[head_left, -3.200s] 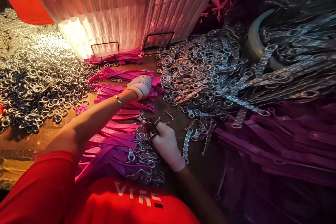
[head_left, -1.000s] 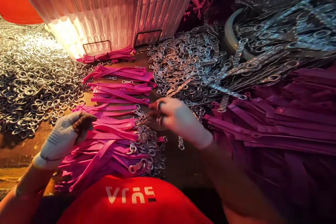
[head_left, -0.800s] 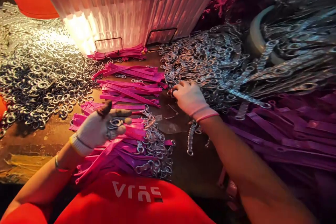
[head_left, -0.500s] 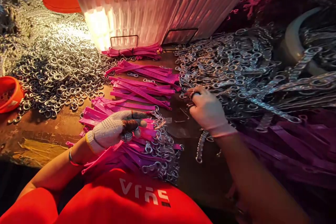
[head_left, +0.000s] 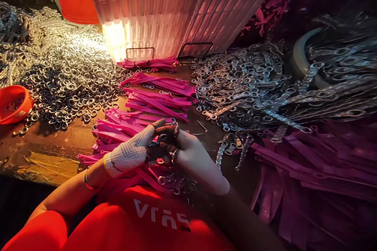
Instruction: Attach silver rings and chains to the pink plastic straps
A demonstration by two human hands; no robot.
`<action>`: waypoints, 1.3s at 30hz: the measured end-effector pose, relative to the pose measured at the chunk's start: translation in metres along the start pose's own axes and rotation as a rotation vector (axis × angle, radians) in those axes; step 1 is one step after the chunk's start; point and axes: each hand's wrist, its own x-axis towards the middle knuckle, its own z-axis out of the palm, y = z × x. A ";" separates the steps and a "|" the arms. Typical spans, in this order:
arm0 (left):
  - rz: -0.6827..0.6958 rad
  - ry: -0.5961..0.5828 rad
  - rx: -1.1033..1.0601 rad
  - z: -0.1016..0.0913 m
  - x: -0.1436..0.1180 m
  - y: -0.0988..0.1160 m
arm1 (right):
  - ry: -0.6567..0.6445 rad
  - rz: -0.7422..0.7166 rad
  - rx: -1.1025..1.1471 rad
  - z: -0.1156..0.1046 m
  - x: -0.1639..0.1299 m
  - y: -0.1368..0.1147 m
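Note:
My left hand, in a dotted white work glove with dark fingertips, is closed in front of my red shirt. My right hand, in a pale glove with dark fingertips, meets it there, fingers bent inward. Between the fingertips shows a small metal ring; the dark fingers cover most of it. Below both hands lie pink straps with metal links at their right ends. More pink straps are bunched just beyond my left hand.
A heap of metal rings lies left, beside an orange bowl. Metal link strips are piled right, with dim purple straps nearer me. A ribbed translucent panel stands behind bundled pink straps.
My right hand has left the edge of the right metal pile and moved left and nearer to me, meeting my left hand. The view has shifted slightly.

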 end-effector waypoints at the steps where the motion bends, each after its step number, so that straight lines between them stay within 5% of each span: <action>1: -0.016 -0.022 -0.026 0.001 0.000 0.001 | 0.010 -0.007 -0.007 0.000 -0.001 -0.001; 6: -0.136 -0.020 -0.120 -0.008 0.000 0.000 | 0.112 -0.030 -0.124 0.000 -0.002 -0.004; 19: -0.081 0.192 0.068 -0.017 -0.004 -0.011 | 0.298 -0.209 -0.334 0.002 -0.009 0.002; 26: -0.083 0.108 0.212 -0.007 0.003 -0.012 | 0.310 -0.410 -0.606 0.006 -0.017 0.009; 31: 0.137 0.414 0.259 -0.024 0.018 -0.007 | 0.174 -0.307 -0.492 0.018 -0.042 0.001; 35: -0.005 0.331 -0.007 -0.035 0.013 0.000 | 0.396 -0.270 -0.416 0.018 -0.035 -0.001; 39: -0.107 0.228 -0.260 -0.020 0.005 -0.014 | 0.586 -0.363 -0.455 0.020 -0.016 0.010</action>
